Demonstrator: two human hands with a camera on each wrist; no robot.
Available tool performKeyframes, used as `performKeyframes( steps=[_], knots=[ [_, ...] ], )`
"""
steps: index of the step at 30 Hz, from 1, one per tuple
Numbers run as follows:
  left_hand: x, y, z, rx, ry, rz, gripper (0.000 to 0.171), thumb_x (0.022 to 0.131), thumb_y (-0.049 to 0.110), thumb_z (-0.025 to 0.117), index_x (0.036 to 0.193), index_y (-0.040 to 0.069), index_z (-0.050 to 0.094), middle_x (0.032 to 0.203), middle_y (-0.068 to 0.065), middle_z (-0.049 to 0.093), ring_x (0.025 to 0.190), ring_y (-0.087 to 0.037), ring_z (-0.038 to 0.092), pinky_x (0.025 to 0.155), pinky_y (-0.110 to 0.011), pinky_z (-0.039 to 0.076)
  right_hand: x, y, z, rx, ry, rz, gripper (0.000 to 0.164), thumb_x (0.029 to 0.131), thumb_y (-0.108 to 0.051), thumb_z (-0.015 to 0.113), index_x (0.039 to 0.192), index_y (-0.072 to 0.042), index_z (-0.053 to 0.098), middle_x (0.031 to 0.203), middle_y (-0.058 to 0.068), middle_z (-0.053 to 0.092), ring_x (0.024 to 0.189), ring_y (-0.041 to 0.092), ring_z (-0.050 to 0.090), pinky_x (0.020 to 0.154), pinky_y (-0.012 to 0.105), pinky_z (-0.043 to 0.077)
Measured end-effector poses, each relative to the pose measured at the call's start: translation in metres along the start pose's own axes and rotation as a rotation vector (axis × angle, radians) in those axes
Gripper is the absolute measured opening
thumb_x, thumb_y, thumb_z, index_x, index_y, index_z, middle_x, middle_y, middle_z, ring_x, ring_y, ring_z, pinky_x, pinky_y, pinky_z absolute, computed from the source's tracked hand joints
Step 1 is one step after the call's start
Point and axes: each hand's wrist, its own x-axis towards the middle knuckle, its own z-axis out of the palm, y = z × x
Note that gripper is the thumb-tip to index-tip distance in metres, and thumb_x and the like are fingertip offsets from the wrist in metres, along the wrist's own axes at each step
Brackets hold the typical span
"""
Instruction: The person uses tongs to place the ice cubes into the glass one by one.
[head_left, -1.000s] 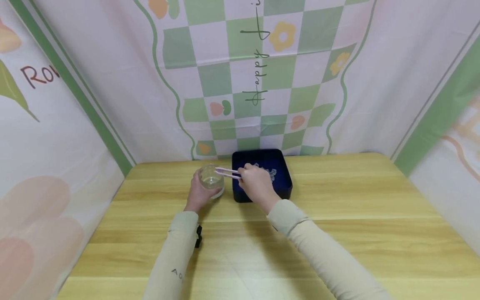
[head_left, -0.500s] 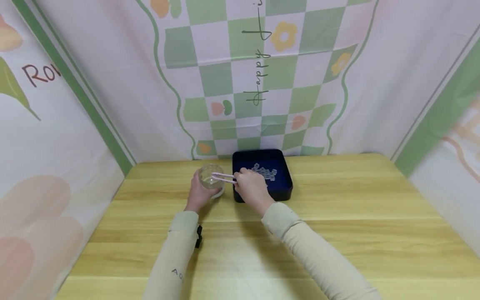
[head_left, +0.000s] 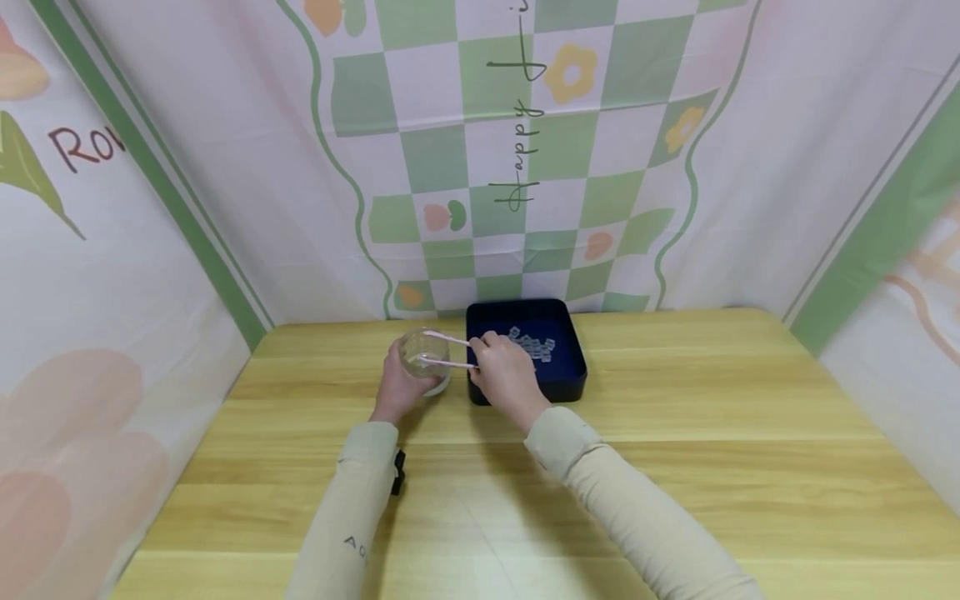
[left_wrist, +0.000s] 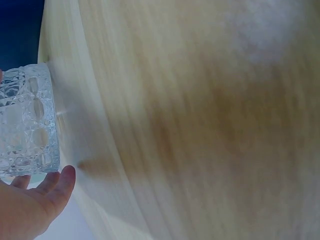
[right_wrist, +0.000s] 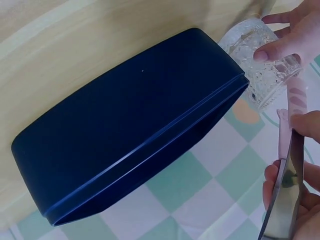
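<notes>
My left hand (head_left: 400, 387) grips a clear drinking glass (head_left: 414, 352) around its side. In the left wrist view the glass (left_wrist: 25, 120) shows a cut pattern, with fingers at its base. My right hand (head_left: 508, 371) holds a pair of tongs (head_left: 452, 364); their metal handle and pink tips (right_wrist: 296, 97) show in the right wrist view. The two tong arms stand spread apart, and their tips overlap the mouth of the glass. Under and beside my right hand, several clear cubes (head_left: 534, 348) like ice lie in a dark blue tray (head_left: 576, 379).
The tray stands just right of the glass, near the back edge of the wooden table (head_left: 675, 375). Behind it hangs a patterned cloth (head_left: 510, 150) with green and white checks. More cloth (head_left: 112, 250) closes off the left side.
My right hand has shifted slightly left, bringing the tongs over the glass. Their arms, close together half a second ago, are now spread. My left hand keeps the glass in place.
</notes>
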Motion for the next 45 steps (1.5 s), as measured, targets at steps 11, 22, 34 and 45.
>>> performKeyframes(
  steps=[11, 22, 34, 45],
  knots=[
    [0.001, 0.002, 0.001, 0.011, 0.010, 0.004, 0.099, 0.066, 0.013, 0.085, 0.146, 0.004, 0.027, 0.144, -0.019, 0.041, 0.134, -0.035, 0.042, 0.115, -0.052, 0.032, -0.002, 0.013, -0.002, 0.041, 0.097, -0.016, 0.038, 0.075, -0.013, 0.080, 0.109, -0.001, 0.068, 0.100, 0.013, 0.066, 0.087, 0.026, 0.064, 0.081, 0.036, 0.057],
    [-0.002, 0.004, 0.000, 0.054, 0.011, -0.026, 0.099, 0.069, 0.016, 0.084, 0.147, 0.004, 0.024, 0.144, -0.023, 0.039, 0.134, -0.039, 0.041, 0.112, -0.055, 0.035, -0.007, 0.041, -0.007, 0.043, 0.113, 0.018, 0.037, 0.074, -0.010, 0.079, 0.108, 0.001, 0.068, 0.099, 0.015, 0.066, 0.087, 0.028, 0.063, 0.076, 0.038, 0.057],
    [0.000, -0.001, 0.000, 0.032, 0.003, -0.030, 0.099, 0.069, 0.016, 0.084, 0.147, 0.006, 0.024, 0.145, -0.020, 0.038, 0.134, -0.038, 0.040, 0.112, -0.055, 0.035, -0.017, 0.088, -0.017, 0.005, -0.054, 0.134, 0.033, 0.075, -0.007, 0.078, 0.105, 0.005, 0.069, 0.092, 0.018, 0.066, 0.083, 0.031, 0.061, 0.075, 0.040, 0.055],
    [-0.003, 0.004, 0.000, 0.032, 0.013, -0.035, 0.098, 0.069, 0.016, 0.083, 0.147, 0.005, 0.024, 0.144, -0.022, 0.039, 0.133, -0.039, 0.041, 0.111, -0.056, 0.036, -0.026, 0.106, -0.017, -0.069, -0.090, 0.171, 0.009, 0.068, 0.002, 0.074, 0.070, 0.002, 0.065, 0.072, 0.017, 0.062, 0.070, 0.034, 0.060, 0.062, 0.044, 0.053]
  ],
)
